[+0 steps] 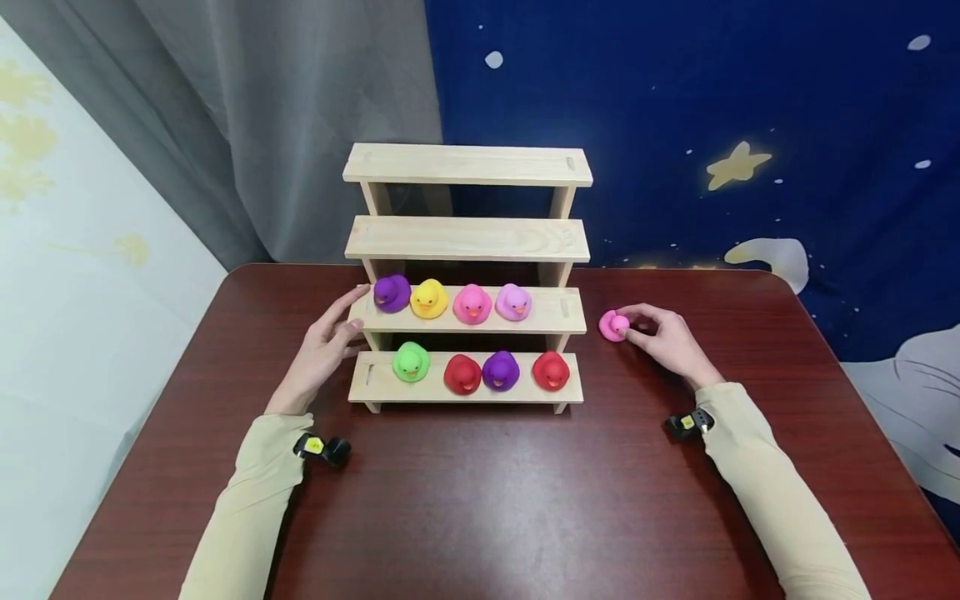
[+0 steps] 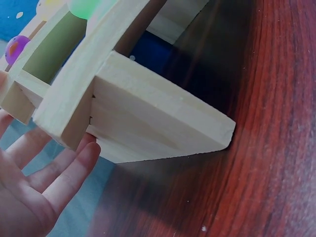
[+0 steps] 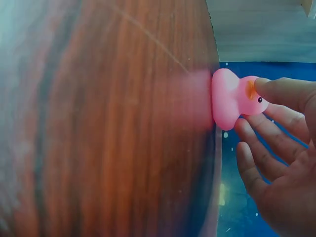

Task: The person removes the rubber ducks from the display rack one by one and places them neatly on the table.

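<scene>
A pink rubber duck [image 1: 612, 326] is on the table, right of a stepped wooden shelf [image 1: 468, 237]. My right hand [image 1: 670, 340] pinches its head between thumb and fingers; in the right wrist view the duck [image 3: 227, 101] has its base at the tabletop. On the lowest step sit green [image 1: 411, 362], red [image 1: 462, 375], purple [image 1: 501, 371] and red [image 1: 551, 372] ducks. The step above bears purple [image 1: 392, 293], yellow [image 1: 429, 299], pink [image 1: 472, 304] and light pink [image 1: 513, 302] ducks. My left hand [image 1: 318, 354] rests loosely extended fingers against the shelf's left end.
Two upper steps of the shelf, the third [image 1: 465, 239] and the top [image 1: 468, 164], hold no ducks. Dark reddish wood covers the table [image 1: 480, 500]. Behind it hang a grey curtain [image 1: 300, 108] and a blue star-patterned cloth [image 1: 637, 125].
</scene>
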A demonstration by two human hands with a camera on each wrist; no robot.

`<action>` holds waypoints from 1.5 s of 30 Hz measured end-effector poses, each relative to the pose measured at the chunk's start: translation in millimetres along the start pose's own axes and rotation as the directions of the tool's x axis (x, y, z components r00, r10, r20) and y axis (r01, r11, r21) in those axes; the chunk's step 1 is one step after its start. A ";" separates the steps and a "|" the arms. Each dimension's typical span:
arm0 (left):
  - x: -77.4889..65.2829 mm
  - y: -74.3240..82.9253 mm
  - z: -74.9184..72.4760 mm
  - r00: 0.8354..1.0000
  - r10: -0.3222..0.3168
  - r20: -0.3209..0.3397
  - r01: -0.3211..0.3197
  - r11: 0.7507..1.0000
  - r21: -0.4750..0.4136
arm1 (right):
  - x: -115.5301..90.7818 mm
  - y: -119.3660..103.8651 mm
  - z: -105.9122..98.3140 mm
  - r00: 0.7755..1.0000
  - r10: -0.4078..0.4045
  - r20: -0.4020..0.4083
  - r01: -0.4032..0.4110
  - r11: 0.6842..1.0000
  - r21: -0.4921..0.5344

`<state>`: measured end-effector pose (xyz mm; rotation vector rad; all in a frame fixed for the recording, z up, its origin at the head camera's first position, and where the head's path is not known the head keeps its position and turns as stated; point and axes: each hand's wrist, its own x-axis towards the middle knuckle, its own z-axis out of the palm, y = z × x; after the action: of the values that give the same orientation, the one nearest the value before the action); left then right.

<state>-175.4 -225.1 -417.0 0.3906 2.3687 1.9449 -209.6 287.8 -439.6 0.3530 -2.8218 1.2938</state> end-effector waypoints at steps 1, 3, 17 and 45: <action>0.3 -0.3 0.0 1.000 0.000 -0.001 0.000 1.000 -0.001 | 0.2 0.6 0.0 1.000 0.005 0.002 -0.005 1.000 -0.001; 0.8 -0.5 -0.1 1.000 0.002 -0.002 -0.002 1.000 0.001 | 0.8 1.2 0.0 1.000 0.007 0.001 -0.007 1.000 0.000; -0.4 -1.6 1.3 1.000 -0.004 -0.013 0.004 1.000 -0.008 | 3.0 -0.7 0.1 1.000 0.028 0.009 -0.028 1.000 -0.004; -0.9 -3.5 0.4 1.000 -0.015 -0.018 0.015 1.000 -0.003 | 4.6 -23.5 -16.6 0.993 -0.015 -0.121 0.022 0.998 0.060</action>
<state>-175.0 -225.6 -420.6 0.3554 2.3728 1.9533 -210.4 284.5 -410.6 0.2917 -2.6790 1.3514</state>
